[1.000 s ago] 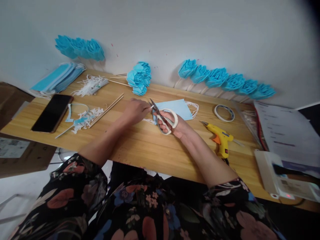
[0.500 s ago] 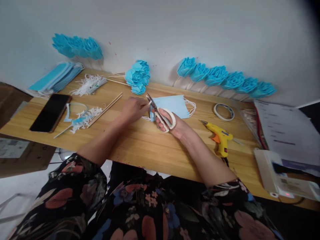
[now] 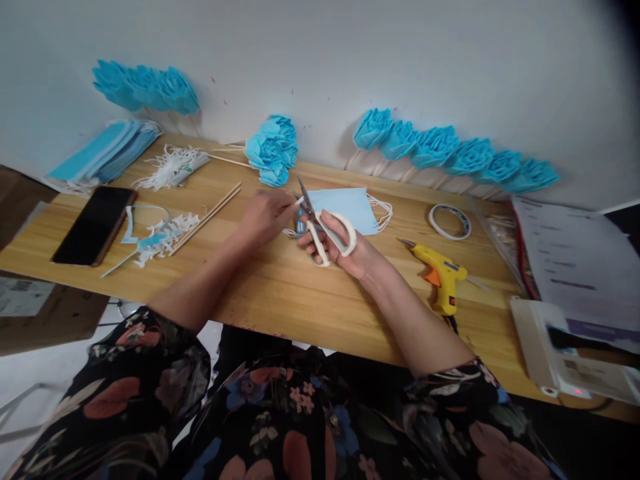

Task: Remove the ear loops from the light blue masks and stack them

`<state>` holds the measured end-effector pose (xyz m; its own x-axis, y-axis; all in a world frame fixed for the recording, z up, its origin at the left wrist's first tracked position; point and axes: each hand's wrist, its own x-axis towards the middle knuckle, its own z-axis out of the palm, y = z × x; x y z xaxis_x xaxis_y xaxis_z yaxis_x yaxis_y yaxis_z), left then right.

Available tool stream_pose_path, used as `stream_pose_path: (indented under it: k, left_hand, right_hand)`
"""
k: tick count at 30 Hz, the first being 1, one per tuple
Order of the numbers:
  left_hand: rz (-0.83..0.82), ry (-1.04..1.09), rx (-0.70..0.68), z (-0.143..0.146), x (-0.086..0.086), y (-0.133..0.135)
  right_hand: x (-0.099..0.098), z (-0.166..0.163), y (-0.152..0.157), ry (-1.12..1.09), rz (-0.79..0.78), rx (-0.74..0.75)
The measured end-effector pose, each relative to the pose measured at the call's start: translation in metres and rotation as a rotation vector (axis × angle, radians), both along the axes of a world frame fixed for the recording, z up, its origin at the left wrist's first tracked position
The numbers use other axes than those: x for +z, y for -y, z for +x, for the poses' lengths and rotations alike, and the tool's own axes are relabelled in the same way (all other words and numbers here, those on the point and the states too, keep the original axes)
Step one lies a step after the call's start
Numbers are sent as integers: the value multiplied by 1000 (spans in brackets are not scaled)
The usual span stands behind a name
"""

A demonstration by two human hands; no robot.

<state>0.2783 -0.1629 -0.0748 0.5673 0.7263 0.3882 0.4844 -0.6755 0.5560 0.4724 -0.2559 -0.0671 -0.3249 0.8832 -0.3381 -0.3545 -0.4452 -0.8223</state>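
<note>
My right hand point(image 3: 345, 250) holds a pair of scissors point(image 3: 344, 233) by its white handles, with the blades parted and pointing up and left. My left hand point(image 3: 267, 217) is closed in a pinch just left of the blades. A small white piece point(image 3: 299, 201) shows at its fingertips, close to the scissors; whether it is strap or cut material I cannot tell. Under and behind the scissors a light blue face mask point(image 3: 347, 205) lies flat on the table, its white ear loops out at the right side.
Blue paper-like flowers point(image 3: 433, 147) on sticks lean along the wall, with more flowers point(image 3: 273, 150) at centre. A yellow glue gun point(image 3: 440, 270) and tape roll point(image 3: 450, 222) lie right. Left are a phone point(image 3: 95, 225), stacked masks point(image 3: 105, 150), white straps point(image 3: 175, 167) and wooden sticks point(image 3: 207, 217).
The scissors have opened wider, their handles spreading apart in my right hand. My left hand stays pinched in nearly the same place. The whole view has shifted slightly.
</note>
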Motion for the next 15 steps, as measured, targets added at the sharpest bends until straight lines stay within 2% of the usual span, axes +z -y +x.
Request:
stream_pose_path:
  k: [6,15]
  left_hand:
    - [25,1,-22,1,0,2]
    - [160,-37,-101,0,-2,0]
  right_hand:
    - [2,2,-1,-59,-39,10]
    - [5,-1,-4,-75,-105,-28]
